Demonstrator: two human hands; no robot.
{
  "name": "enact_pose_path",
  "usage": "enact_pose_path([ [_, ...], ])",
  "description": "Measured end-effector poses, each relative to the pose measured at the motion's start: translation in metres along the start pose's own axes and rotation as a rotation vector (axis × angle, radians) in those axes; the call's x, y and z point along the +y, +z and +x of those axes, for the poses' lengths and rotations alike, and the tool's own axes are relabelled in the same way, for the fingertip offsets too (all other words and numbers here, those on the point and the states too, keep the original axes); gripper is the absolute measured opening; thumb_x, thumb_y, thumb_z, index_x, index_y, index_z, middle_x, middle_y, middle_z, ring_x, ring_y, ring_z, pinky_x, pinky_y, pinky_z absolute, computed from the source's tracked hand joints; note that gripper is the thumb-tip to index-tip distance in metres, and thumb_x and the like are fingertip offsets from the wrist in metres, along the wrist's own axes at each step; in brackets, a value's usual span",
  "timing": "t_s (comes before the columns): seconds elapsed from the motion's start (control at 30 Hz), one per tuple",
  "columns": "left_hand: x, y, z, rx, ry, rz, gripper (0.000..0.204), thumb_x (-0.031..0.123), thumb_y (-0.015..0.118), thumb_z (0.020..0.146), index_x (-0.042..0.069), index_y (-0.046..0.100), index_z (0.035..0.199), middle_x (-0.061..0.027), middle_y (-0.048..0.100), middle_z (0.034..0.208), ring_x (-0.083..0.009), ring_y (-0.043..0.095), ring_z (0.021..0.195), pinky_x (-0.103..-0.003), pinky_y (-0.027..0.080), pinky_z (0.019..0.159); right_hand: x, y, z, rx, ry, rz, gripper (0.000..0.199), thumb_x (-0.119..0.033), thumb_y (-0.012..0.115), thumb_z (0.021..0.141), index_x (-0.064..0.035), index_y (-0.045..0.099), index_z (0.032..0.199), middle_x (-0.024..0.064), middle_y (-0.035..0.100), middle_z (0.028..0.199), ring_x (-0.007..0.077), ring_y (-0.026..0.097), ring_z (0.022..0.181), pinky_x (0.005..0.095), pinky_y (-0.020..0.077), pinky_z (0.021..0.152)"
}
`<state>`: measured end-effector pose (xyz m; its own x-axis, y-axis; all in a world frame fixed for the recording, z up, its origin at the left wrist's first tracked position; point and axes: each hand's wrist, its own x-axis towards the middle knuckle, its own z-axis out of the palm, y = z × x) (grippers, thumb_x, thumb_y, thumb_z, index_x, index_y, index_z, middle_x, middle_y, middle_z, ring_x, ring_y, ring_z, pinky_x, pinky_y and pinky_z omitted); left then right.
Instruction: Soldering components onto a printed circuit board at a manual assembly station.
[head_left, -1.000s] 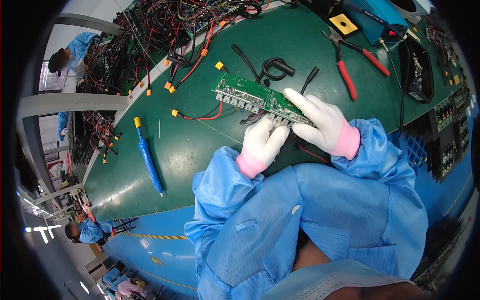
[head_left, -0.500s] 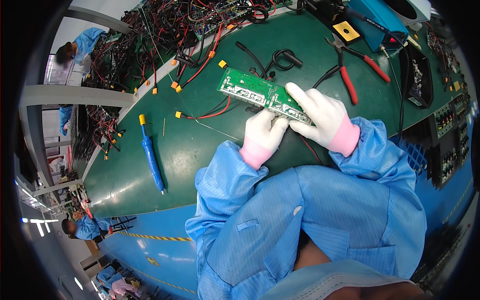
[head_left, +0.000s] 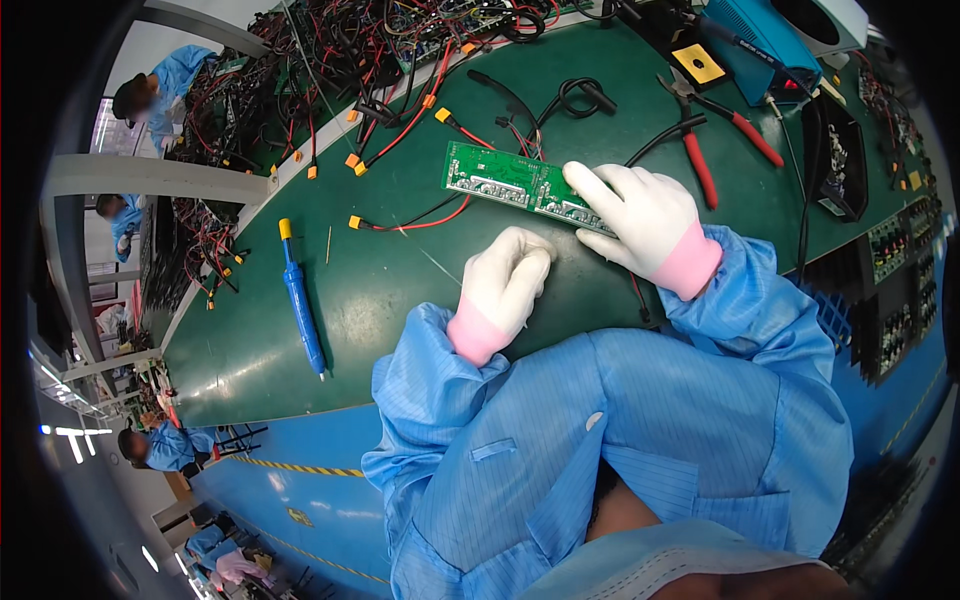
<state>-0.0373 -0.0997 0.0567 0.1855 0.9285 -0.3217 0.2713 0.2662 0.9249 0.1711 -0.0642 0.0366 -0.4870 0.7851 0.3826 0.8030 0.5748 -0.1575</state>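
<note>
A long green circuit board (head_left: 500, 180) lies tilted above the bench, its right end gripped by my right hand (head_left: 645, 215) in a white glove with a pink cuff. The thumb is at the board's near edge and the fingers rest over its top. Wires with yellow connectors (head_left: 356, 222) trail from under the board. My left hand (head_left: 508, 278), gloved the same way, is apart from the board, just below its left part. Its fingers are curled and pressed together; whatever they may hold is hidden.
On the green bench (head_left: 240, 370), a blue desoldering pump (head_left: 300, 305) with a yellow tip lies at left. Red-handled pliers (head_left: 695, 150), a teal soldering station (head_left: 755, 55), a yellow sponge (head_left: 698, 64) and a black parts box (head_left: 835, 160) stand at right. Tangled wired boards (head_left: 330, 80) fill the back.
My left hand has come off the board and moved down and left, its fingers curling together. The right hand still holds the board, which has shifted slightly.
</note>
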Motion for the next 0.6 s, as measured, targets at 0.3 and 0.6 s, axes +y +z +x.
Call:
enact_pose_path([
  [0.3,0.005,0.007,0.004,-0.086,0.028,-0.012,0.021,0.017,0.047,0.09,0.002,0.061,0.096,-0.0031,0.052,0.062,-0.0097,0.042,0.048,-0.023,0.034,0.045,0.0,-0.027,0.006,0.133,0.016,0.223,0.065,-0.029,0.076,0.067,-0.0121,0.055,0.126,0.0071,0.06,0.114,0.0248,0.06,0.087,0.0347,0.0471,0.084],
  [0.6,0.013,0.019,-0.001,-0.178,0.213,0.258,0.017,0.016,0.052,0.089,0.003,0.062,0.093,-0.0053,0.059,0.067,-0.013,0.051,0.056,-0.025,0.041,0.052,0.0,-0.031,-0.001,0.175,-0.309,0.537,0.024,-0.02,0.072,0.073,-0.0117,0.067,0.096,0.0019,0.062,0.087,0.0228,0.058,0.079,0.037,0.0473,0.085],
])
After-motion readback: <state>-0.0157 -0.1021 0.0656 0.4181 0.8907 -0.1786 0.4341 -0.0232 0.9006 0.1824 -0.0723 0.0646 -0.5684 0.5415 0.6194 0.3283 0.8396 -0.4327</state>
